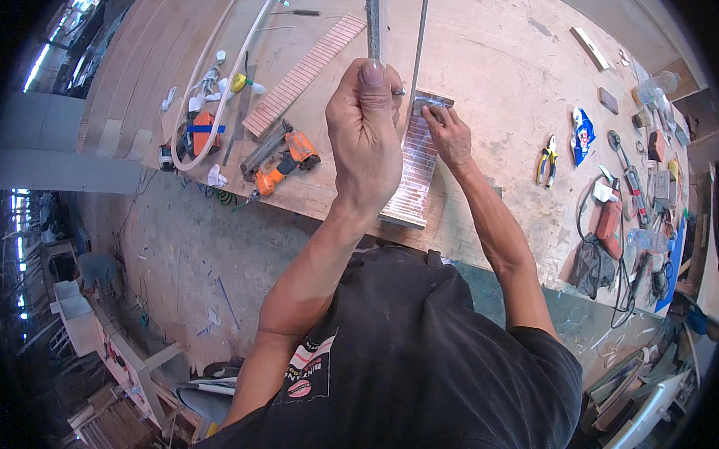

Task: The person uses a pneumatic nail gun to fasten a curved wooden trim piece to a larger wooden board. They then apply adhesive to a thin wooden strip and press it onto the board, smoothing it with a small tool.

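My left hand (366, 133) is raised close to the camera, its fingers wrapped round a long grey metal bar (375, 26) with the thumb pressed against it. A thin dark rod (422, 44) runs beside the bar down toward a narrow panel (418, 171); whether the two are joined is hidden. Shiny rows of small brown strips, like brickwork, cover this panel, which lies near the table's front edge. My right hand (449, 136) rests over the panel's far end, fingers bent and drawn together. Anything between those fingertips is too small to make out.
On the wooden table (497, 69) lie a similar strip panel (305, 74), an orange nail gun (282, 160) and a pale hose (203, 64) at left. To the right are pliers (546, 161), a blue-white packet (583, 136), a red power tool (609, 228) and cords.
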Available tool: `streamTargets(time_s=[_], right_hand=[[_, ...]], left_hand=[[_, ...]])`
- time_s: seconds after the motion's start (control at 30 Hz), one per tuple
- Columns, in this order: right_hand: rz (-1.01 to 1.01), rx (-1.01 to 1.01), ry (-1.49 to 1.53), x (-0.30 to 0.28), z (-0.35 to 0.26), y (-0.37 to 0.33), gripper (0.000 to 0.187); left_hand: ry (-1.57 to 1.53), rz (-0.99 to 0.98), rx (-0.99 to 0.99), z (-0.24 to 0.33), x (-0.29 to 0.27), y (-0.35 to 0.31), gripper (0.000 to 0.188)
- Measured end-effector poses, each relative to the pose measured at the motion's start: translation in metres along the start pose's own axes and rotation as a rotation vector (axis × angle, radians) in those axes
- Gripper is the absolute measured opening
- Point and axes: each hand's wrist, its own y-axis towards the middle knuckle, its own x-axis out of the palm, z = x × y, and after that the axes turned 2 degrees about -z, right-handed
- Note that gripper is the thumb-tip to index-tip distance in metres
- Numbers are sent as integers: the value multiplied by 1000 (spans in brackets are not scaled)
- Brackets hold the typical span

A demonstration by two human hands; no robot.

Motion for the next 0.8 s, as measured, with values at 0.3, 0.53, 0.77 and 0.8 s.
streamTargets(time_s=[0.3, 0.53, 0.77, 0.8], right_hand=[[-124, 60, 82, 7, -7, -26, 39], [-255, 79, 139, -10, -28, -48, 33], [-384, 221, 338, -34, -64, -68, 31], [-404, 228, 370, -38, -68, -71, 30]], left_hand=[[14, 6, -8, 5, 11, 0, 46], [33, 30, 31, 5, 13, -8, 45], [-7, 22, 51, 14, 14, -22, 44], [-26, 18, 54, 14, 14, -25, 44]])
